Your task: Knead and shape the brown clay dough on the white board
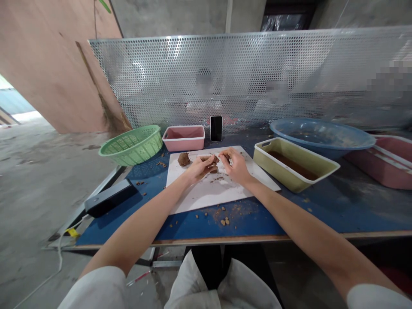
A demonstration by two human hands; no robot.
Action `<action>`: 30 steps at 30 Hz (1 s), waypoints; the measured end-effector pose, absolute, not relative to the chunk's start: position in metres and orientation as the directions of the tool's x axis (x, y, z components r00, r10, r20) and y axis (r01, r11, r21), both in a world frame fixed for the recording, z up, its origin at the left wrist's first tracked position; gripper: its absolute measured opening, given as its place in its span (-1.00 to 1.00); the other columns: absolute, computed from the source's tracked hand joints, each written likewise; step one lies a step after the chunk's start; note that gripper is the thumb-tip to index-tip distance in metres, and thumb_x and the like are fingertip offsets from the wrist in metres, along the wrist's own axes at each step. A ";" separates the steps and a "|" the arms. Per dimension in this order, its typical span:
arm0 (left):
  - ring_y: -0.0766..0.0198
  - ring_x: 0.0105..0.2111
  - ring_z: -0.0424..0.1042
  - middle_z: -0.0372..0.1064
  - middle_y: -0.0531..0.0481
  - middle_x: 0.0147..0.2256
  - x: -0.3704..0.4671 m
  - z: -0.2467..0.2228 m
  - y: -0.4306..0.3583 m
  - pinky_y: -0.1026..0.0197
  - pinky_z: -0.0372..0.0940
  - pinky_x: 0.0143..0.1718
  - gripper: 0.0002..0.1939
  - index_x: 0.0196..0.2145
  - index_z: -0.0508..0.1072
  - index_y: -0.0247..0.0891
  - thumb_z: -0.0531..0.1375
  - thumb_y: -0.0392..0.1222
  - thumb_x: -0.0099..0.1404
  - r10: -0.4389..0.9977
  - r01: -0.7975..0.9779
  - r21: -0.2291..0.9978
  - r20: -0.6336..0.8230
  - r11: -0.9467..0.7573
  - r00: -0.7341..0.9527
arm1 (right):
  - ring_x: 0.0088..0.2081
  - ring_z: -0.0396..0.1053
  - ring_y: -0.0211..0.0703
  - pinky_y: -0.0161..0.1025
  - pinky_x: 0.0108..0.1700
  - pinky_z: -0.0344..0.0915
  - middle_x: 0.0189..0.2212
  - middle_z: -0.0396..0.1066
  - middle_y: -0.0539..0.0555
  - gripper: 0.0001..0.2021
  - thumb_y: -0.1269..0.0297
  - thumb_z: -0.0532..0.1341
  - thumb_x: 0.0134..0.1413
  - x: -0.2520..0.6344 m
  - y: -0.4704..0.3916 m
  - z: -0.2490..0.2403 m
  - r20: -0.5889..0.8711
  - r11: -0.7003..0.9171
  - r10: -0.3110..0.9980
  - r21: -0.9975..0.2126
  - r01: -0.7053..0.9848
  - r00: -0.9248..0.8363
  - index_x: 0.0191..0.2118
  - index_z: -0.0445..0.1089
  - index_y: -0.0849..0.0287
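Observation:
Over a white board (206, 195) my left hand (200, 168) pinches a small piece of brown clay (215, 159) between thumb and fingers. Another brown clay piece (213, 170) shows just below those fingertips; I cannot tell whether it is held or lies on the board. My right hand (236, 165) is close on the right, its fingers curled into a pinch beside the held clay. What sits in that pinch is too small to make out. To the left of my left hand rests a rounded lump of clay (184, 159). Crumbs dot the board around both hands.
Behind the board stand a pink basin (183, 144) and an upright phone (216, 128). A green basket (131, 145) and a dark box (111, 198) are left. At right are an olive basin (289, 180) of brown liquid, a blue tub (322, 148) and a pink container (380, 171).

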State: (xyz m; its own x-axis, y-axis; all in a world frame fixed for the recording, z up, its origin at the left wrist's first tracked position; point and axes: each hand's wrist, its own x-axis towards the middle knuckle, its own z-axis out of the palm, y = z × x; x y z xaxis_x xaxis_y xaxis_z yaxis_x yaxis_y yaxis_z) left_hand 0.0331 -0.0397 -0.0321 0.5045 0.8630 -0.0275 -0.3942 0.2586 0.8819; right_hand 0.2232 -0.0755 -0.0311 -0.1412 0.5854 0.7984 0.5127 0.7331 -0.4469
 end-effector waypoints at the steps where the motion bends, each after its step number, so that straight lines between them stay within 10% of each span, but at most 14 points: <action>1: 0.27 -0.33 0.46 0.45 -0.06 -0.35 0.033 -0.032 -0.040 0.16 0.39 -0.20 -0.65 -0.33 0.59 -0.33 0.56 -0.01 0.21 0.861 -0.385 0.887 -0.027 0.254 0.508 | -0.28 0.38 -0.03 -0.04 -0.17 0.37 -0.32 0.40 0.07 -0.76 0.09 0.11 0.53 0.224 -0.075 -0.031 0.801 0.747 0.577 -0.439 0.500 -0.159 -0.20 0.40 0.04; 30: 0.30 -0.38 0.40 0.41 -0.03 -0.41 0.029 -0.039 -0.031 0.15 0.36 -0.18 -0.59 -0.35 0.61 -0.39 0.61 0.00 0.12 0.829 -0.365 0.905 0.025 0.219 0.558 | -0.37 0.29 -0.12 -0.13 -0.25 0.27 -0.43 0.30 0.00 -0.80 0.14 0.20 0.41 0.219 -0.079 -0.027 0.741 0.724 0.647 -0.521 0.453 -0.181 -0.27 0.42 0.08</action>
State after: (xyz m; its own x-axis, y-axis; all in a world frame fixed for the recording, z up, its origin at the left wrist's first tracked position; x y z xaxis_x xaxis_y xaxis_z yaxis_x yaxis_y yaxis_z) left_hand 0.0286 -0.0312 -0.0393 0.5580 0.8294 0.0246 -0.3655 0.2190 0.9047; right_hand 0.2188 -0.0786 -0.0275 -0.1811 0.6468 0.7408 0.4526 0.7236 -0.5211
